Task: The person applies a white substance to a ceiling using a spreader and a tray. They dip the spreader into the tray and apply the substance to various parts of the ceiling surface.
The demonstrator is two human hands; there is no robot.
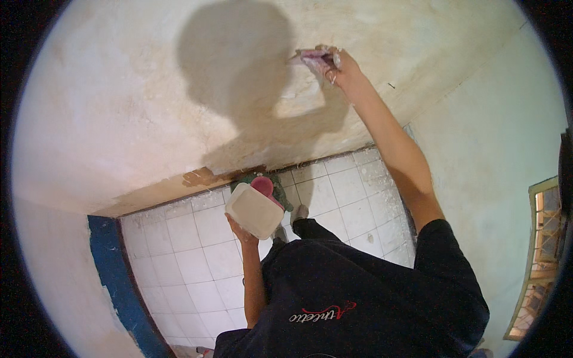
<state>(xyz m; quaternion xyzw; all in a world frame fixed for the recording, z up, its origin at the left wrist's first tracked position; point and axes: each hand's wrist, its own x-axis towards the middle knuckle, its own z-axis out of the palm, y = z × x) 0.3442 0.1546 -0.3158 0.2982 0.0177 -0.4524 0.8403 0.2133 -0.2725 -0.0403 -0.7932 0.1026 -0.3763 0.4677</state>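
Patchy cream wall spans the upper view, bearing the person's shadow. White tiled floor lies below, pale residue along its edges. Off-white tray is held over the floor, its lower-left side gripped by the left hand. Right hand, smeared white, grasps a pinkish tool at the wall; contact cannot be confirmed.

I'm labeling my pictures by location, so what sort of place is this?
Probably a room inside a building, its surfaces worn: there's a blotchy, patchy wall, a white tiled floor speckled with pale bits, and what looks like a latticed window at the right.
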